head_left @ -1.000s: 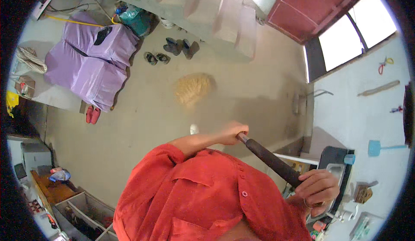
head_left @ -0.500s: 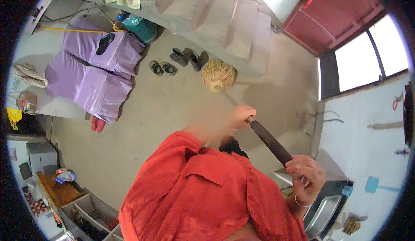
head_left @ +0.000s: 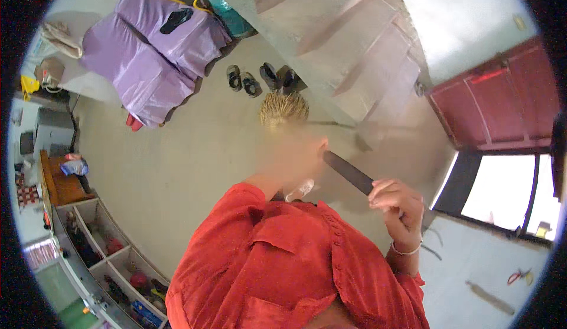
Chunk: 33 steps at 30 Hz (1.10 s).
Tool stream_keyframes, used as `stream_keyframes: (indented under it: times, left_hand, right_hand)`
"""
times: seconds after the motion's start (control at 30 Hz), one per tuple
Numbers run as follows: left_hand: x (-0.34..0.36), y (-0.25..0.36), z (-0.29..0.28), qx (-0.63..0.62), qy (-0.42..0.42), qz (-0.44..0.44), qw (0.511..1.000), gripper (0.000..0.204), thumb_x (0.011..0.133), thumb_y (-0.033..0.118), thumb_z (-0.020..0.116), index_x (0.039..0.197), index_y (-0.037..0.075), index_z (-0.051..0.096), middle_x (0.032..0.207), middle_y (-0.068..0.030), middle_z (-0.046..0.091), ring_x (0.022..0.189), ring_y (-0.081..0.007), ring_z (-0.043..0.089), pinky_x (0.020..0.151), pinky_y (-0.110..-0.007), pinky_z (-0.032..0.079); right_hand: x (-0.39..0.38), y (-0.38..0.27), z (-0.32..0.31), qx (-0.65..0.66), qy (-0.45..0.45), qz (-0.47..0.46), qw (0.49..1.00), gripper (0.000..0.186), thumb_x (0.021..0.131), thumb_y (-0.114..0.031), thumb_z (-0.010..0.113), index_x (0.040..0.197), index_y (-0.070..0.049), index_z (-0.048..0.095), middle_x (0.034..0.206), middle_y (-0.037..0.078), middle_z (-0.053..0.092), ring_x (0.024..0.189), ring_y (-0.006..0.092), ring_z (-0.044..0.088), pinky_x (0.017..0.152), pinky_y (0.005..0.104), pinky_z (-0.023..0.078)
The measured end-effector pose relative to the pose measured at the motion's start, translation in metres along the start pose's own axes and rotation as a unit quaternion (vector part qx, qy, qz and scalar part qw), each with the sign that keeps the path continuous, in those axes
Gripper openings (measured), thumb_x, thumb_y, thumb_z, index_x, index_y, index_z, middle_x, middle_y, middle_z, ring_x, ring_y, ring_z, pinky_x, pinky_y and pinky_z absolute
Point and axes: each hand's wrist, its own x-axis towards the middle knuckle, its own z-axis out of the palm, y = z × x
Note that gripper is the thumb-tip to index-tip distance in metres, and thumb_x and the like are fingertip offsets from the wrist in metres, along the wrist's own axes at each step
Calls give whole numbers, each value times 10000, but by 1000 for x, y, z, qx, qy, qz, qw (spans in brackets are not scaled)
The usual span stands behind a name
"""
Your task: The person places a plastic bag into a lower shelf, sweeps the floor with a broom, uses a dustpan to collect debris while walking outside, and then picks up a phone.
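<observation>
A long-handled broom with a bushy, straw-coloured head rests on the floor ahead of me, its bristles beside dark shoes. My left hand is wrapped round the handle low down; a blur hides most of this hand and the shaft below it. Higher up, the dark grip slants to the right, and my right hand has its fingers curled round the top end. Two pairs of dark footwear lie just beyond the bristles.
Concrete stairs rise at the upper right, close to the broom head. A purple-covered piece of furniture stands at the left. Lower left are open shelf compartments; at right, a red door panel and a white wall.
The view has turned, so the stairs and shelves sit differently. The broom head has shifted slightly left relative to my body, and my right hand has come up and inward with the handle.
</observation>
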Motion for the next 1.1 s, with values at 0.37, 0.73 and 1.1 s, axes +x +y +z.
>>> stream_keyframes:
  times: [0.37, 0.73, 1.1]
  left_hand:
    - [67, -27, -64, -53, 51, -63, 995, 237, 638, 189, 656, 727, 77, 467, 600, -98, 491, 598, -302, 509, 597, -376, 394]
    - [-4, -8, -139, 80, 17, -145, 986, 204, 603, 126, 627, 762, 83, 507, 680, -130, 546, 675, -349, 553, 600, -410, 434]
    - [58, -71, -197, 31, 208, -18, 977, 196, 587, 75, 604, 739, 78, 480, 675, -118, 525, 671, -349, 523, 584, -407, 409]
  right_hand:
    - [118, 49, 7, 70, 83, 3, 994, 164, 727, 58, 417, 764, -30, 550, 635, 75, 561, 618, 210, 564, 687, 375, 462]
    - [192, 63, 17, 174, 56, 25, 983, 75, 796, -71, 451, 773, -18, 497, 603, 96, 537, 552, 213, 521, 589, 358, 446]
    - [235, 32, 71, 62, -25, -124, 990, 71, 712, -15, 488, 731, -25, 556, 608, 107, 579, 604, 217, 586, 640, 366, 486]
